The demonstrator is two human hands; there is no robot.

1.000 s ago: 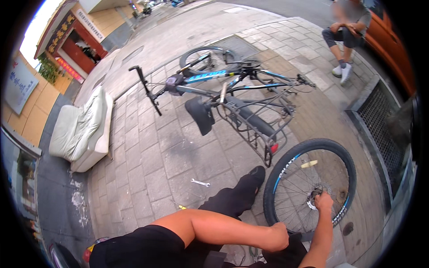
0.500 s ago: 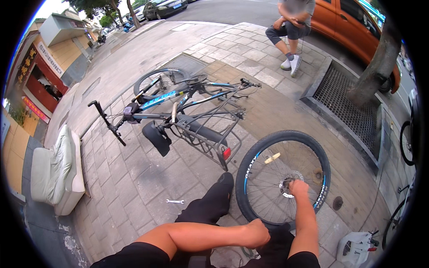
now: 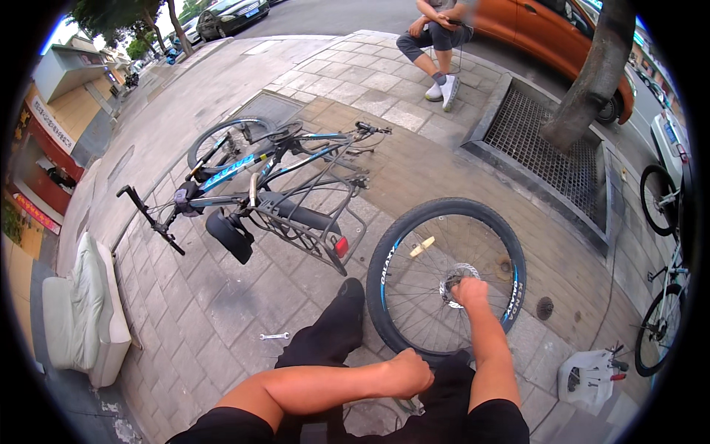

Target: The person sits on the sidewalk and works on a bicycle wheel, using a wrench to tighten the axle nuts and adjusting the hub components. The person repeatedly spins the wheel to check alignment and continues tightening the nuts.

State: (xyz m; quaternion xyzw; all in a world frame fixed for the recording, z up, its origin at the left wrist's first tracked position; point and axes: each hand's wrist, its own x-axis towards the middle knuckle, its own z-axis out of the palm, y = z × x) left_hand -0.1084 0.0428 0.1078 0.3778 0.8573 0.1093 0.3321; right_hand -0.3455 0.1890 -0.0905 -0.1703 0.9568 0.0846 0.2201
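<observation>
View swung rightward, wheel, paved sidewalk, street

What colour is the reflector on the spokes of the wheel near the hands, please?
The reflector is pale yellow; the head view shows it best.

Short black sleeves, black trousers

Tyre: matt black rubber, knobbed tread. Disc, at my right grip: bright bare metal. Reflector: smooth yellowish plastic. Spanner: shiny silvery metal. Frame: glossy paint. Saddle: smooth, matt black. Tail light: glossy red plastic. My trousers: matt black cloth. Paving: rough, stone-like. Sofa: creased, leather-like cover, soft sheen.
</observation>
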